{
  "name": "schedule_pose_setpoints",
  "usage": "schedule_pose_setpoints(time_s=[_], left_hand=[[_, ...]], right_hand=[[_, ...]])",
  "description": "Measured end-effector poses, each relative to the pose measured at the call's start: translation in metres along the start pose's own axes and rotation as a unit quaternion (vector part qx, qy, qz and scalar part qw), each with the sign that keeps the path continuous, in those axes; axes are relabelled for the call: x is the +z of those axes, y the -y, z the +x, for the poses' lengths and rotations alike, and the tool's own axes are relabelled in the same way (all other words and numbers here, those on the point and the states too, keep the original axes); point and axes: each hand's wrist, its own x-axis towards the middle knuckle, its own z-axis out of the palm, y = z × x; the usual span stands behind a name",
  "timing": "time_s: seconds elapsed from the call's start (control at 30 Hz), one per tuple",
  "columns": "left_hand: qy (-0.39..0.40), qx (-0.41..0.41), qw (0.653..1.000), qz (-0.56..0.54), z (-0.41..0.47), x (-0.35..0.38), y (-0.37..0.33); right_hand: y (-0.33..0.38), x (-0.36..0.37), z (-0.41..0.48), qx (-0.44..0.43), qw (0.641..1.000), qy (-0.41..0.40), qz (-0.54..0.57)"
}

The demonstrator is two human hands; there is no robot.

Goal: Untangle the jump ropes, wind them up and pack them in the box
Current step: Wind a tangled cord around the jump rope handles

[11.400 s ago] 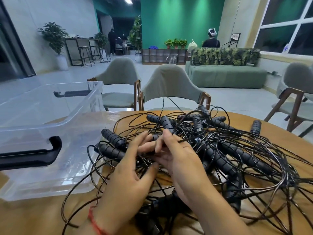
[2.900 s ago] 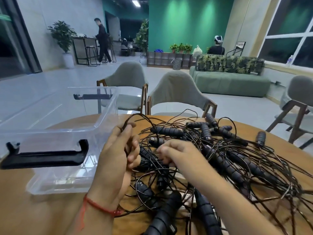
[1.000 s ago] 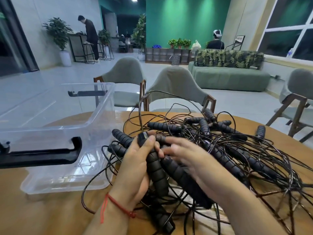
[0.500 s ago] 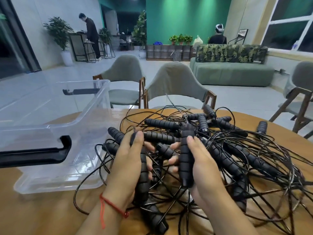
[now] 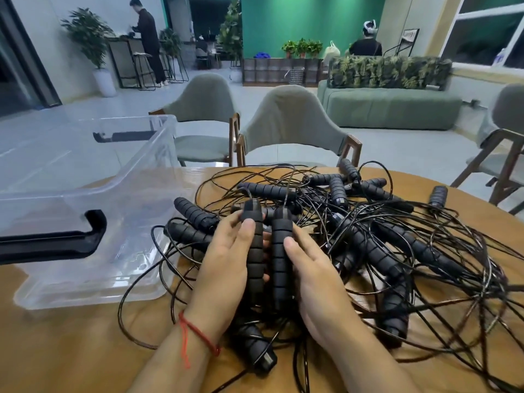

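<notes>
The clear plastic box (image 5: 133,194) stands open at the table's (image 5: 71,350) left edge, its black latch (image 5: 56,242) facing the person, just beside the ropes so that a wound bundle need only be lifted across; nothing is packed in it yet. The left hand (image 5: 224,270) grips one ribbed foam handle (image 5: 255,251), thumb laid along its top and fingers curled round behind, largely hidden. Touching it and parallel stands a second foam handle (image 5: 280,259), held the same way by the right hand (image 5: 314,282), whose thumb presses its side. Pairing them upright probably serves to check that both belong to one rope and to give a core for winding. To the right the tangle of jump ropes (image 5: 397,251) sprawls across the table, cords looped over many more handles. Half a second earlier the two handles were apart, the right one raised higher; now they are level and pressed together.
</notes>
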Motion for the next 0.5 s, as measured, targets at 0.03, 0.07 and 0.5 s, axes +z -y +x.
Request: schedule_pose_setpoints(time_s=[0.03,0.07,0.5], left_hand=[[-0.009,-0.002,1.000,0.003,-0.0001,-0.0009,0.0019],[-0.012,0.001,1.000,0.011,-0.0001,-0.0011,0.0027],[-0.028,0.020,0.999,0.033,0.0022,-0.0027,0.0090]], right_hand=[[-0.0004,0.0010,0.0004,-0.003,1.000,-0.002,-0.002],[-0.0001,0.0010,0.0010,-0.005,1.000,0.001,-0.004],[-0.0052,-0.0075,0.0087,0.015,0.997,0.074,-0.008]])
